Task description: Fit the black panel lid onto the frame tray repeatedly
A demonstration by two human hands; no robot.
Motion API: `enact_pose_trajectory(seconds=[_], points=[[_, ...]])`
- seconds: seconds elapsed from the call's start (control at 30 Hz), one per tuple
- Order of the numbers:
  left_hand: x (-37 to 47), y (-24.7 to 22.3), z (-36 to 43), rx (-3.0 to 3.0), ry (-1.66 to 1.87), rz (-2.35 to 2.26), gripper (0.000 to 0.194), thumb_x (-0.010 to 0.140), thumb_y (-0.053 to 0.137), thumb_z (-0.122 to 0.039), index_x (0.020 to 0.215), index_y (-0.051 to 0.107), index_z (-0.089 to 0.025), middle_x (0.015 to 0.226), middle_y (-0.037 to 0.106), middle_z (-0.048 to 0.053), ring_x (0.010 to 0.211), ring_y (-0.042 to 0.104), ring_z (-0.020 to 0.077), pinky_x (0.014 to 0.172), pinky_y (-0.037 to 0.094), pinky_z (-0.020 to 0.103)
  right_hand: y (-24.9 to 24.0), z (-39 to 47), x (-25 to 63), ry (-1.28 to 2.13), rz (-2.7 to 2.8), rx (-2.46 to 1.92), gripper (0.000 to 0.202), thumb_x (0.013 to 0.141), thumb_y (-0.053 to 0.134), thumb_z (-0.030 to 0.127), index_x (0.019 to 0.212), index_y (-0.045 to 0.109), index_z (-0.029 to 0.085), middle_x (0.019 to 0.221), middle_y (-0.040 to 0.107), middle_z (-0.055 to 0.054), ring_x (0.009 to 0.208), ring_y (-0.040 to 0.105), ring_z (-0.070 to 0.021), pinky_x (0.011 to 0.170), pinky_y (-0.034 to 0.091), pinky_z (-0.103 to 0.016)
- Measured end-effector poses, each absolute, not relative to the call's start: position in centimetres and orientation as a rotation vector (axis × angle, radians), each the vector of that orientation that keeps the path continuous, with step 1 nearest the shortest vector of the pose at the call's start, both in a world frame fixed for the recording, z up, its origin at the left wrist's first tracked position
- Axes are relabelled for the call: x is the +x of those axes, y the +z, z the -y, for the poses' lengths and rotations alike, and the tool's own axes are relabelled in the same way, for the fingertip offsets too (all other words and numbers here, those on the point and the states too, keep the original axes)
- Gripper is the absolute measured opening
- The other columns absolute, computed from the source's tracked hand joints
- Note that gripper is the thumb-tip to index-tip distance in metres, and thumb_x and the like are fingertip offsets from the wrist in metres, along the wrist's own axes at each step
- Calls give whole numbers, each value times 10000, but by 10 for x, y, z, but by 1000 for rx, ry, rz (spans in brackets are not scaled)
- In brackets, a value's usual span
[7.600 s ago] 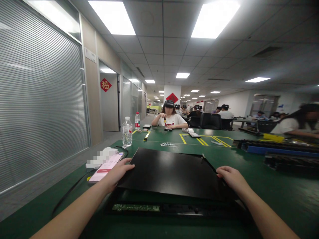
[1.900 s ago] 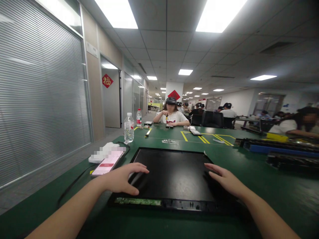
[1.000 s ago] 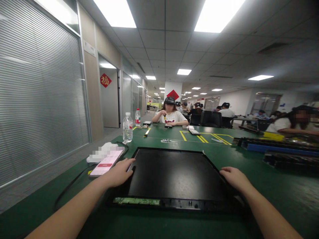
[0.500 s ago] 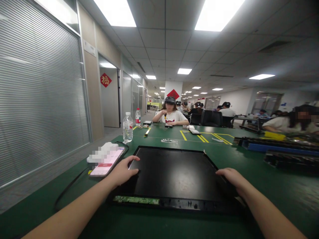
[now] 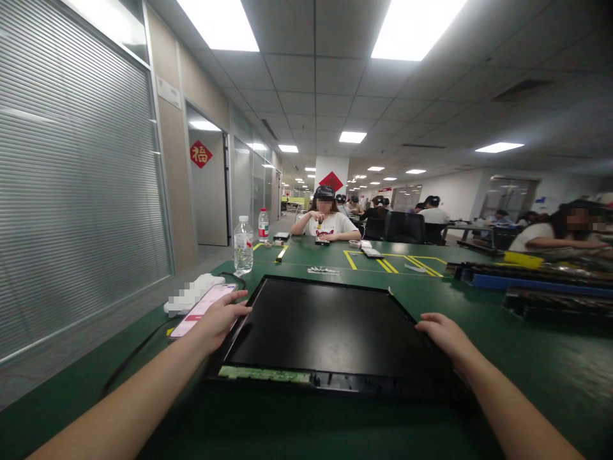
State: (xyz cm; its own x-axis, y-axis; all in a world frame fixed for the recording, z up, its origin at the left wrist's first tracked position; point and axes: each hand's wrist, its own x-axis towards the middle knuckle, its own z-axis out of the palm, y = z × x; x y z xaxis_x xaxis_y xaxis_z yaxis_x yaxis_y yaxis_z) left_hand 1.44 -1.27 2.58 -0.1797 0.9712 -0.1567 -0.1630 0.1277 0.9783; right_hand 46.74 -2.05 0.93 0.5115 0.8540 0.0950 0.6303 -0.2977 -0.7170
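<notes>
A black display panel [image 5: 325, 326] in a dark frame lies flat before me on the green table [image 5: 306, 421]. Along its near edge runs a strip of green circuit board [image 5: 265, 374]. At the panel's left edge is my left hand [image 5: 223, 321], thumb and forefinger stretched apart, their tips by the frame; its other fingers are hidden. My right hand [image 5: 445, 338] grips the right edge, thumb on top and the rest of its fingers out of sight. A phone [image 5: 191, 322] with a lit screen lies just beyond my left wrist, partly covered by it.
A clear water bottle [image 5: 243, 246] and a red-capped bottle [image 5: 263, 225] stand at the back left. A black cable [image 5: 136, 348] runs along the left. Dark and blue long parts [image 5: 507, 281] lie at the right. Across the table sits a person [image 5: 328, 220].
My left hand has drawn back leftward from over the screen to its frame edge. My right hand stays at the right edge. The view has shifted slightly.
</notes>
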Motion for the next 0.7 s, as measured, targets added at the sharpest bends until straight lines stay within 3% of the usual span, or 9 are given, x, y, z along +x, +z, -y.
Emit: enact_pose_trajectory(seconds=[0.23,0.53,0.7], points=[[15,33,16,804,1286,-1259,672,650,582,26,1259,391,-186,698,683,33,491,648,179,497,534,299,10,20,466,397,1241,-2094,317,654,563,279,948,600,166,976,658,-109,914,603,-223,726,446,-272],[21,41,22,832,1261,-1215,629,700,523,-6,1276,358,-199,703,701,21,423,624,172,494,529,313,10,20,462,378,1358,-2121,345,674,535,285,995,575,164,939,652,-84,829,612,-207,702,439,-276],[19,37,18,817,1264,-1213,679,677,587,-16,1291,355,-190,744,710,38,429,627,169,503,525,310,8,19,464,376,1404,-2138,387,668,523,285,1028,566,150,932,649,-85,789,608,-210,666,435,-290]])
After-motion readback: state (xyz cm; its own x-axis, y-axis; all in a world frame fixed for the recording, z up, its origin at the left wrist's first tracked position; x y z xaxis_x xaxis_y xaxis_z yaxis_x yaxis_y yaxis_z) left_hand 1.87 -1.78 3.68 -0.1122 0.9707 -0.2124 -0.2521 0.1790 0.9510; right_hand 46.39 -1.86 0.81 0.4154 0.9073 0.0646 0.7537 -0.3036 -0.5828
